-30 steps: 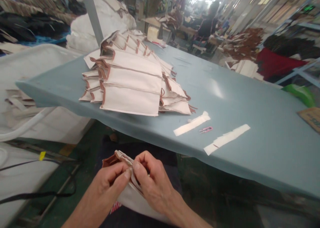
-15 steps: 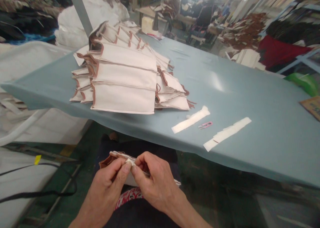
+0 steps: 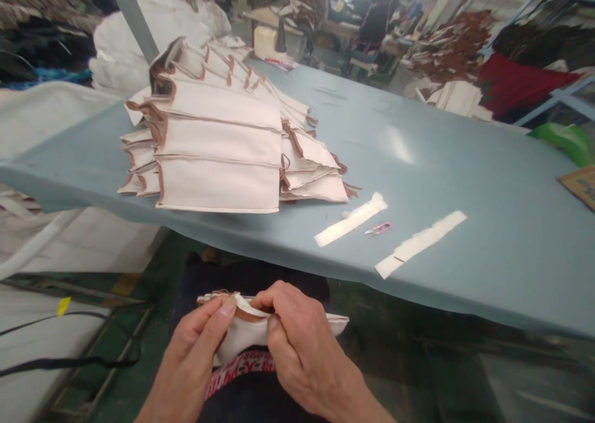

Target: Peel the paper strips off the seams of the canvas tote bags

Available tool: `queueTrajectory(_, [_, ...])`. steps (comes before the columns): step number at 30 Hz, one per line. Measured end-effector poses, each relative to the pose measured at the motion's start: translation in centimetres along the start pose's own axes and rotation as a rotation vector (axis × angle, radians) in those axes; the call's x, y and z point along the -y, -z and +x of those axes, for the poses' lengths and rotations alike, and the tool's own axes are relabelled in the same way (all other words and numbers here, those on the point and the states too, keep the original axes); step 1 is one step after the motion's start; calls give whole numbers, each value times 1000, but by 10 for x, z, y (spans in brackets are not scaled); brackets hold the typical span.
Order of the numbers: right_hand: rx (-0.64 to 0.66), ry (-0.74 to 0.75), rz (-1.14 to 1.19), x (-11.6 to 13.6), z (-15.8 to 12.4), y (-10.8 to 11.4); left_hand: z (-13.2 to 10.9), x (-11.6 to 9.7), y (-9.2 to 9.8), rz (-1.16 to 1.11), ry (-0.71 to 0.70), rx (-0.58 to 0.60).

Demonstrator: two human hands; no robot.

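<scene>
Over my lap I hold a cream fabric pouch (image 3: 244, 335) with a brown-trimmed edge. My left hand (image 3: 198, 342) pinches its edge between thumb and fingers. Closed on the same edge a little to the right is my right hand (image 3: 297, 342), its thumb in front and fingers curled behind. Between the two hands the edge bows, showing a brown strip and a white fold. The fingertips of my right hand are partly hidden by the cloth and the hand itself.
A blue-green table (image 3: 432, 175) stretches ahead, bearing a stack of cream pouches (image 3: 218, 181) with brown trim. Right of the stack lie pink thread snips (image 3: 379, 229) between two off-white strips, a left strip (image 3: 351, 220) and a right strip (image 3: 421, 243). A person (image 3: 374, 23) sits far back.
My hands have moved apart along the pouch's edge, the right one going right. The edge between them now shows brown and white, and more of the pouch's front is visible.
</scene>
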State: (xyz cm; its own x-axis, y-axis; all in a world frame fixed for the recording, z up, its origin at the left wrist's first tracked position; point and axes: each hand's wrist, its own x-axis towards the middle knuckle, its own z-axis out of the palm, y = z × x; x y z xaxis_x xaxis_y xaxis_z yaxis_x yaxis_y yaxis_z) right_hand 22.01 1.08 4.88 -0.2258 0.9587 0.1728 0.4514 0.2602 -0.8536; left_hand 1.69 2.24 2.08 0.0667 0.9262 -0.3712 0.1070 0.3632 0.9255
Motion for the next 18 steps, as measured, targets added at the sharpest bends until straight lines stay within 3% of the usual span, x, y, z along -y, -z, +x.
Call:
queueTrajectory(3, [-41, -28, 46, 6, 1, 6, -3, -13, 0, 103, -132, 19])
queueTrajectory(7, [-159, -116, 71, 9, 3, -5, -7, -17, 6, 290, -285, -9])
queueTrajectory(13, [-175, -114, 156, 7, 6, -15, -4, -9, 14, 319, -269, -13])
queueTrajectory(18, [-113, -306, 310, 1, 6, -17, 2, -1, 7, 285, -218, 57])
